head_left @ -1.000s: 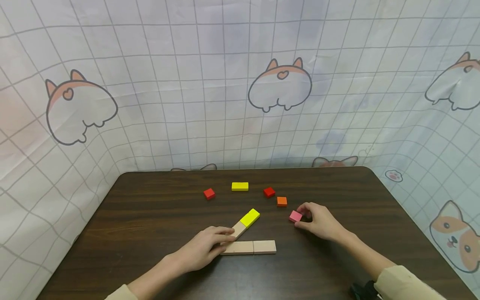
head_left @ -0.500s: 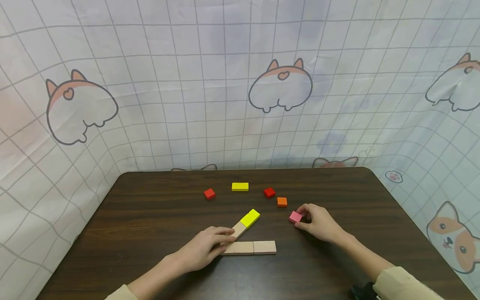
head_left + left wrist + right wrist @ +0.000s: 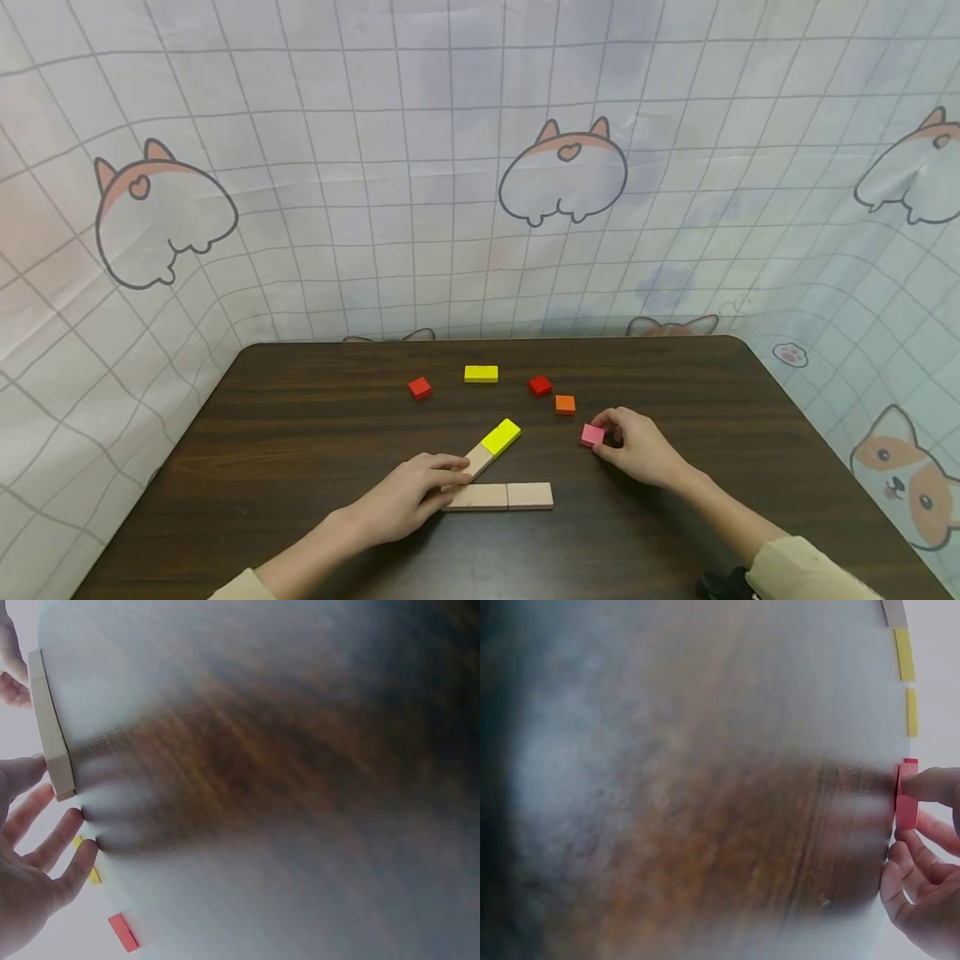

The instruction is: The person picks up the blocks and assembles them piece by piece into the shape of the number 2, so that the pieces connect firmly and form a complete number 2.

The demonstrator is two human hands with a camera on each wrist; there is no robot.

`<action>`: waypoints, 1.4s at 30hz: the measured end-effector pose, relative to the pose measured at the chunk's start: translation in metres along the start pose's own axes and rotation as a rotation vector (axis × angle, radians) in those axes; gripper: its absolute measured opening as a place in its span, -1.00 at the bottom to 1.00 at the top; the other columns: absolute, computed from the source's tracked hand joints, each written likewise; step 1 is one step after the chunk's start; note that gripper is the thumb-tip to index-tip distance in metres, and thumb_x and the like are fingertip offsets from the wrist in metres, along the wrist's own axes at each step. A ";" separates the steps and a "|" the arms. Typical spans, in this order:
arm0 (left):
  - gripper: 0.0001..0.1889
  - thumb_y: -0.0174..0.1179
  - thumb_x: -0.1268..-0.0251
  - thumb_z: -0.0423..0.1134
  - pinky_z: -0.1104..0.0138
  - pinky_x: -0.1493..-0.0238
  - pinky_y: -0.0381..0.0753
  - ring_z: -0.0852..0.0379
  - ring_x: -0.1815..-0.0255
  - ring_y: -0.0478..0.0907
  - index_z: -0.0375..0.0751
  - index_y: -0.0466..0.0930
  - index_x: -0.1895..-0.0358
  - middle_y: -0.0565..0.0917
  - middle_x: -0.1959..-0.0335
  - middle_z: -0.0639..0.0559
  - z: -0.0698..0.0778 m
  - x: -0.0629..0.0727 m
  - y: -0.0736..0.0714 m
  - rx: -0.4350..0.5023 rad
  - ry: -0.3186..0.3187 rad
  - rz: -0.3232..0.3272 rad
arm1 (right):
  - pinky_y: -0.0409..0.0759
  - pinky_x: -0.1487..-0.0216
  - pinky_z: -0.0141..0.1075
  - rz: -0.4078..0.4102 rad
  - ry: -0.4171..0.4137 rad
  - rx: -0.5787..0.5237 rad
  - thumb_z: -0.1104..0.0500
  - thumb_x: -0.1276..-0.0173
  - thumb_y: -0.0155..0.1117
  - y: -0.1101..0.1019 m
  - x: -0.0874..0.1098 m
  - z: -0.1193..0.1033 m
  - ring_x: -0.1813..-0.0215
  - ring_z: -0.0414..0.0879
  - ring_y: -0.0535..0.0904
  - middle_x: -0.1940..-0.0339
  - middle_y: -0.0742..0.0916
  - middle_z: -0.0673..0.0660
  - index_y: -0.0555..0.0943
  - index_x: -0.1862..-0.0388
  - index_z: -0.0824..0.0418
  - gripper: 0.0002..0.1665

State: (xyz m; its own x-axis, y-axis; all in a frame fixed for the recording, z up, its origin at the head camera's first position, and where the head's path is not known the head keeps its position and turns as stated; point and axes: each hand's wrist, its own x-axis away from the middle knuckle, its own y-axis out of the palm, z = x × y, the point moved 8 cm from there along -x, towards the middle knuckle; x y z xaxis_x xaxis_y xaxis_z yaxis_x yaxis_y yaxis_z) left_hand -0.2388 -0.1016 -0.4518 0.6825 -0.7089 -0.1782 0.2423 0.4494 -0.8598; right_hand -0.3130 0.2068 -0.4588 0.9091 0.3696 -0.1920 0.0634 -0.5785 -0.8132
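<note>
In the head view my right hand [image 3: 636, 444] pinches a small pink block [image 3: 592, 435] at the right of the tabletop. The right wrist view shows the thumb against the pink block [image 3: 907, 806], with the other fingers just beside it. My left hand [image 3: 405, 497] rests with extended fingers over the left end of a wooden row, where a plain wooden block [image 3: 480, 497] meets a slanted one [image 3: 477, 459]. A second plain block [image 3: 530, 496] continues the row rightward. A yellow block [image 3: 500, 437] extends the slanted arm. Part of the corner is hidden beneath my left hand.
Farther back lie a red block [image 3: 420, 388], another yellow block [image 3: 481, 374], a second red block [image 3: 540, 385] and an orange block [image 3: 565, 405]. The dark wooden table [image 3: 315, 400] ends at a patterned cloth [image 3: 420, 208]. A black object [image 3: 726, 585] sits by the right sleeve.
The pink block has turned slightly in my right hand, its edges now straighter to the table. The left hand and the other blocks stay as they were.
</note>
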 end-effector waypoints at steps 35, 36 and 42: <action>-0.64 0.25 -0.48 -0.38 0.02 -0.24 0.52 -0.03 -0.30 0.50 -0.16 0.66 -0.28 0.55 -0.36 -0.04 -0.002 -0.001 0.001 0.006 -0.009 -0.013 | 0.56 0.25 -0.25 -0.018 -0.084 -0.065 0.28 -0.30 0.48 0.012 -0.047 -0.044 0.26 -0.02 0.53 0.19 0.65 0.08 0.66 -0.02 0.27 -0.67; -0.64 0.24 -0.48 -0.38 0.02 -0.24 0.52 -0.03 -0.30 0.50 -0.16 0.66 -0.28 0.55 -0.36 -0.04 -0.003 -0.001 0.001 0.007 -0.010 -0.014 | 0.56 0.25 -0.26 -0.024 -0.084 -0.065 0.28 -0.30 0.48 0.012 -0.048 -0.046 0.27 -0.04 0.53 0.17 0.66 0.08 0.66 -0.03 0.27 -0.67; -0.64 0.25 -0.48 -0.38 0.02 -0.25 0.51 -0.03 -0.30 0.50 -0.16 0.66 -0.28 0.55 -0.36 -0.04 -0.003 -0.001 0.002 0.009 -0.020 -0.021 | 0.59 0.23 -0.24 -0.057 -0.080 -0.075 0.28 -0.32 0.46 0.019 -0.056 -0.051 0.26 -0.03 0.55 0.11 0.66 0.07 0.65 -0.05 0.28 -0.66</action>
State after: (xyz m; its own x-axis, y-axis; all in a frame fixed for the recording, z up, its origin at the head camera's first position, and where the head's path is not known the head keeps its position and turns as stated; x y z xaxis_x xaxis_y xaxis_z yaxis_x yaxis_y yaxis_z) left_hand -0.2410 -0.1020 -0.4550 0.6904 -0.7076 -0.1504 0.2634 0.4396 -0.8587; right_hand -0.3416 0.1385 -0.4353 0.8678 0.4582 -0.1925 0.1473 -0.6070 -0.7810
